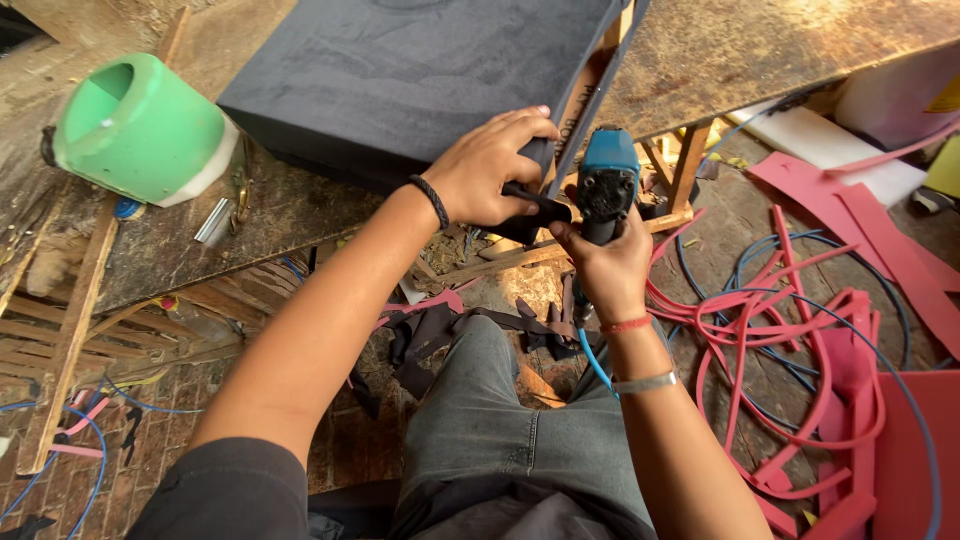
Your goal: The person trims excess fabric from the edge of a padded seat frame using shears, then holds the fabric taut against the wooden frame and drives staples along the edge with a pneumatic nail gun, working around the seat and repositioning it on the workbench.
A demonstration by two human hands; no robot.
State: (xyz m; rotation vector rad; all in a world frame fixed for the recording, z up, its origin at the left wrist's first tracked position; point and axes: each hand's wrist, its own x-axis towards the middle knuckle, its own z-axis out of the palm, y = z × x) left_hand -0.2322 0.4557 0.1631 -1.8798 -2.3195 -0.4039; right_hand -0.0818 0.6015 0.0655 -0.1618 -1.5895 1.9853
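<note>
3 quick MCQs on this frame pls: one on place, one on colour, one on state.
1. Where does the green container sit?
A. on the wooden bench, left of the dark foam slab
B. on the floor among the strips
C. on the person's lap

2. What colour is the power tool body?
A. red
B. blue
C. yellow

3. What is the left hand doing?
A. hanging free
B. holding the container
C. pressing on the corner of the dark foam slab

Answers: 1 A, it rests on the bench top; 2 B, blue casing above the right hand; 3 C, fingers lie on the slab's edge.
</note>
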